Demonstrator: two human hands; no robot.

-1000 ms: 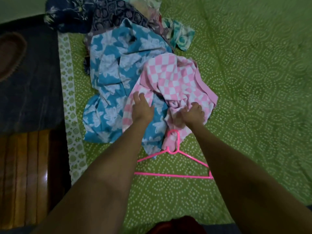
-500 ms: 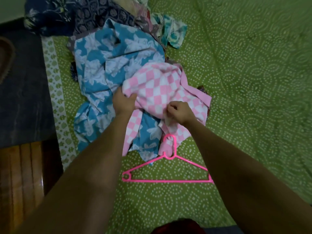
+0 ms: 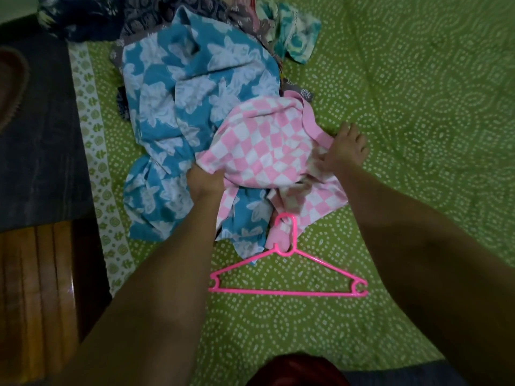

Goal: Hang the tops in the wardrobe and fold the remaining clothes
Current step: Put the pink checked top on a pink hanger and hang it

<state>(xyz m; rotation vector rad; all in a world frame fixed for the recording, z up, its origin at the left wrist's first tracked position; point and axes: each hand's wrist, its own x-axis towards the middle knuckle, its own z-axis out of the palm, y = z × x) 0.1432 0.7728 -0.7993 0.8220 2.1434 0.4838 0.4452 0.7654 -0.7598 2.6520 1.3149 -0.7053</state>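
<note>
A pink-and-white checked top [image 3: 264, 151] lies bunched on a blue garment with white flowers [image 3: 178, 101], both on the green dotted bedsheet [image 3: 418, 107]. My left hand [image 3: 204, 182] grips the checked top's left edge, fingers tucked under the cloth. My right hand [image 3: 345, 150] holds the top's right side near its pink band, thumb on the cloth and fingers spread toward the sheet. A pink plastic hanger [image 3: 289, 274] lies flat just below the clothes, its hook resting on a corner of the checked top.
More clothes are piled at the top: dark patterned ones [image 3: 92, 15] and a teal-and-cream piece [image 3: 295, 37]. The bed's left edge has a white patterned border [image 3: 94, 151]; beyond it are dark floor [image 3: 36, 135] and a wooden surface [image 3: 33, 288].
Both hands moved apart along the checked top, the right one out to its right side, spreading the cloth wider. The camera view shifted slightly.
</note>
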